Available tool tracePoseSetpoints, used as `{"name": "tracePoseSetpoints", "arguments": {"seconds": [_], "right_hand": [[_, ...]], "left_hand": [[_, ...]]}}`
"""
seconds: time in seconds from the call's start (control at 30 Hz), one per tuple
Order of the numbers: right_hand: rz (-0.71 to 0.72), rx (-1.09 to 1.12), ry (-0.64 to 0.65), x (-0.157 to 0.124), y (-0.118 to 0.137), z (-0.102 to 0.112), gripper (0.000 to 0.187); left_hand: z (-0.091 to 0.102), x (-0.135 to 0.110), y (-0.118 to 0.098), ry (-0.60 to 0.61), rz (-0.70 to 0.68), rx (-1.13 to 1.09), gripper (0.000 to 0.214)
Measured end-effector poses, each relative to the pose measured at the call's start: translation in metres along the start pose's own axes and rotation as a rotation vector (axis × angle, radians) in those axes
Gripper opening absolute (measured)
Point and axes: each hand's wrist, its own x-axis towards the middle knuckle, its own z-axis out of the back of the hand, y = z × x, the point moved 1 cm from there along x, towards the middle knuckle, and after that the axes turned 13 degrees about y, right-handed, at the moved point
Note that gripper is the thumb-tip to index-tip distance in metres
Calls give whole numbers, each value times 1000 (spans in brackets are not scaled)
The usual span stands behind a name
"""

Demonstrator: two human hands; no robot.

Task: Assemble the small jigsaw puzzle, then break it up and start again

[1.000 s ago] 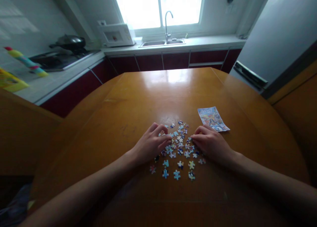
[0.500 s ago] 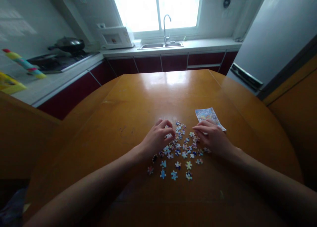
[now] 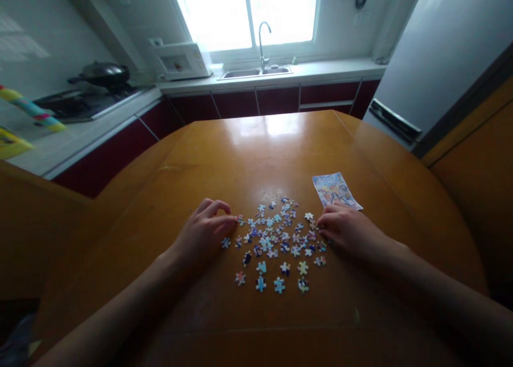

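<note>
Several small colourful jigsaw pieces [image 3: 276, 239] lie scattered on a round wooden table [image 3: 256, 153]. My left hand [image 3: 202, 232] rests palm down at the left edge of the scatter. Its fingers are loosely bent and their tips touch the outermost pieces. At the right edge my right hand [image 3: 348, 229] lies flat, fingertips on the pieces there. Neither hand has lifted a piece. A printed picture card [image 3: 334, 189] lies just beyond my right hand.
Behind the table runs a kitchen counter with a sink and tap [image 3: 260, 62], a white microwave [image 3: 178, 61] and a hob with a pan [image 3: 98, 74]. A grey fridge [image 3: 433, 52] stands at the right. A wooden chair back [image 3: 36, 223] is at the left.
My left hand has slid left and drawn pieces with it, so the scatter is wider. My right hand stayed at the right edge, shifting only slightly. The view has tilted a little.
</note>
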Motion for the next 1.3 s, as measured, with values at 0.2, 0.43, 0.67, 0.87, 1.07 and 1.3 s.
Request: {"name": "tracePoseSetpoints", "arguments": {"seconds": [0.2, 0.43, 0.67, 0.87, 1.07, 1.3], "right_hand": [[-69, 1, 5, 2, 1, 4, 9], [-171, 64, -81, 14, 6, -13, 7], [-230, 101, -86, 11, 0, -18, 6], [-274, 315, -63, 10, 1, -17, 4], [-117, 349, -135, 9, 7, -12, 9], [-10, 95, -86, 7, 1, -9, 20]], "left_hand": [[-2, 10, 1, -71, 105, -118, 19], [-7, 14, 2, 23, 210, -284, 22], [-7, 13, 8, -95, 269, -413, 25], [-10, 10, 2, 18, 46, -340, 12], [-8, 1, 9, 56, -39, -331, 10], [0, -2, 12, 155, -76, -341, 12]]}}
